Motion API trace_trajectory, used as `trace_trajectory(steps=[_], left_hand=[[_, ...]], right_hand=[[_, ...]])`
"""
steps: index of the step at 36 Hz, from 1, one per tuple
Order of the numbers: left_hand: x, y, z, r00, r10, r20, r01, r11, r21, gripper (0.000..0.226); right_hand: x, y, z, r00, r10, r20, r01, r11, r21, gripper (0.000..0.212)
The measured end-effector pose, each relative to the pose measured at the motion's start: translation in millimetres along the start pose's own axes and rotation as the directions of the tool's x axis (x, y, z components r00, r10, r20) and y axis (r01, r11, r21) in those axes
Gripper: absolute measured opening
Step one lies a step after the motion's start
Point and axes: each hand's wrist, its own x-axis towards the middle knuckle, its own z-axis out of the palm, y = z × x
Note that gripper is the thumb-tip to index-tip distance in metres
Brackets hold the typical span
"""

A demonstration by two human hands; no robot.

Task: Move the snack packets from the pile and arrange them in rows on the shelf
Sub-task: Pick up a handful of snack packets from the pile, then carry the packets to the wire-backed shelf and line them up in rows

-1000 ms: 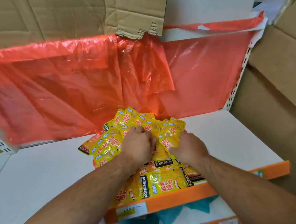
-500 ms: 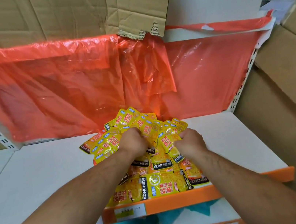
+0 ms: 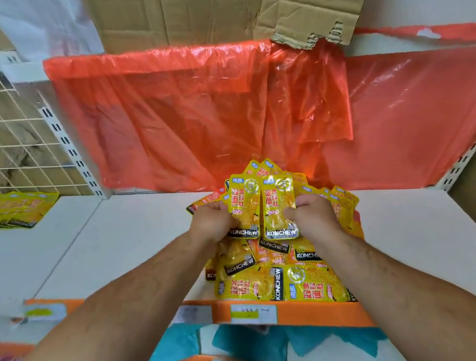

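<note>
Packets (image 3: 247,206) stand in left hand (image 3: 210,223) and right hand (image 3: 313,215) above shelf (image 3: 424,239) pile (image 3: 277,285).

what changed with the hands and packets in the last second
The left hand and right hand each gripped packets and lifted them upright, side by side, above the pile. The view swung left. The front row and shelf stayed put.

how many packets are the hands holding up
2 packets face-on: the left packet in the left hand, the right packet in the right hand. Corners behind hint at more, hidden.
</note>
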Motion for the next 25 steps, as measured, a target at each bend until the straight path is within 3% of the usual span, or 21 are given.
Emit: trace_trajectory(steps=[5, 9, 12, 20, 25], left_hand=[[-5.5, -8.9, -43.2, 1.000, -0.012, -0.020, 0.011, 0.998, -0.059, 0.039], [-10.7, -21.7, -84.4, 0.999, 0.007, -0.047, -0.010, 0.998, -0.062, 0.027], [-13.4, -33.8, -118.9, 0.996, 0.019, -0.088, -0.024, 0.998, -0.053, 0.020], [-20.3, -72.3, -224.2, 0.988, -0.011, -0.152, 0.001, 0.998, -0.068, 0.019], [-21.9, -93.4, -298.3, 0.981, -0.031, -0.189, 0.009, 0.993, -0.115, 0.023]], right_hand=[[-6.0, -11.0, 39.7, 0.997, -0.011, 0.076, 0.012, 1.000, -0.014, 0.034], [-19.3, -17.6, 76.4, 0.991, -0.082, 0.109, 0.089, 0.994, -0.070, 0.013], [-32.5, -23.3, 107.7, 0.983, -0.116, 0.144, 0.132, 0.986, -0.101, 0.028], [-74.9, -45.4, 206.4, 0.961, -0.165, 0.220, 0.197, 0.972, -0.128, 0.012], [-105.5, -61.1, 271.1, 0.957, -0.164, 0.240, 0.194, 0.975, -0.107, 0.017]])
